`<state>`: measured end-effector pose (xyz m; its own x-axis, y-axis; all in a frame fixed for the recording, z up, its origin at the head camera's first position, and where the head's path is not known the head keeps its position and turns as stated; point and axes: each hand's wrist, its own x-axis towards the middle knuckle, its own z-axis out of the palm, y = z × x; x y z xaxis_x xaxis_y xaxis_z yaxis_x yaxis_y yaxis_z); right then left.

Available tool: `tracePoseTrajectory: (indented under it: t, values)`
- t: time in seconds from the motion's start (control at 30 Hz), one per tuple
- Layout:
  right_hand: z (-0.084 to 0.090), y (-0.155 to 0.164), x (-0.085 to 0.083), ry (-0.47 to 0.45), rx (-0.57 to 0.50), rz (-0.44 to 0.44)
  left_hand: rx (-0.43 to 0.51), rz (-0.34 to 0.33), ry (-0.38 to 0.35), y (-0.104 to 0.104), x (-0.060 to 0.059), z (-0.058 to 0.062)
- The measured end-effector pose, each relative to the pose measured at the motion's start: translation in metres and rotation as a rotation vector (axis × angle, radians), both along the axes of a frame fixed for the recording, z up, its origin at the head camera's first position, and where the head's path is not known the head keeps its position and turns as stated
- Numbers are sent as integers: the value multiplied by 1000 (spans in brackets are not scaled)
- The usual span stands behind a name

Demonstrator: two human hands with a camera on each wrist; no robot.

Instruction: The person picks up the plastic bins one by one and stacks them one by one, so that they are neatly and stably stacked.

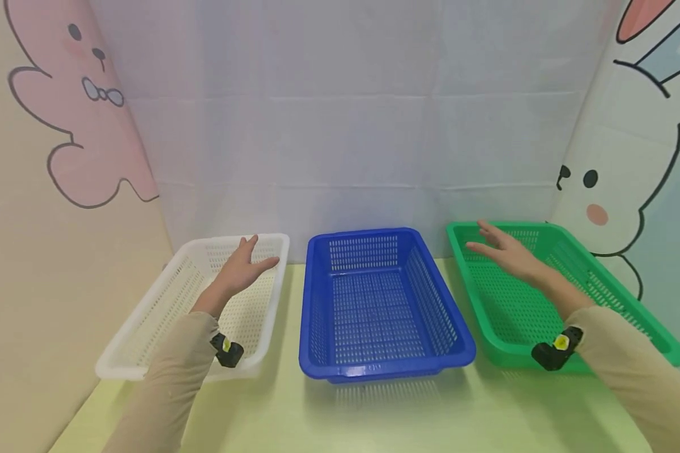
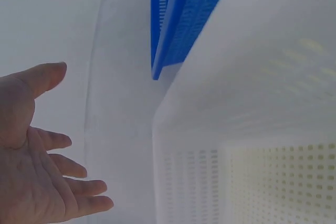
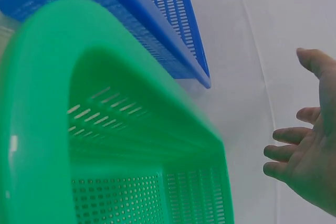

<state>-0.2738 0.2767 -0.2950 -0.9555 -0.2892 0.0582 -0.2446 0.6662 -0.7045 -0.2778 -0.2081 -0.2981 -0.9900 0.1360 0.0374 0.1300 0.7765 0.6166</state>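
My left hand (image 1: 240, 269) hovers over the white basket (image 1: 280, 296) at the left, fingers extended and thumb spread to the right. In the left wrist view the palm of that left hand (image 2: 37, 166) faces the camera, with nothing in it. Over the green basket (image 1: 473, 302) at the right, my right hand (image 1: 510, 255) is held out with its fingers apart. The right wrist view shows the right hand (image 3: 310, 145) bare of any object, beside the green basket's far end. Between the hands stands a blue basket (image 1: 385, 365), with neither hand on it.
All three slotted baskets stand in a row on a pale yellow-green table (image 1: 368, 421). A white cloth wall (image 1: 340, 126) rises right behind them. Side panels carry a pink cartoon animal (image 1: 85, 145) at left and a white rabbit (image 1: 617, 170) at right.
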Motion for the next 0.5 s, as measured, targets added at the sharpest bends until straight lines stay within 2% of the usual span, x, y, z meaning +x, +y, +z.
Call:
tracePoseTrajectory:
  t: [0.23,0.5]
  values:
    - [-5,-14,-1,6,-29,5,178,43,-121,14,5,-2]
    - [-15,-29,3,6,-79,2,293,81,-135,31,9,-8]
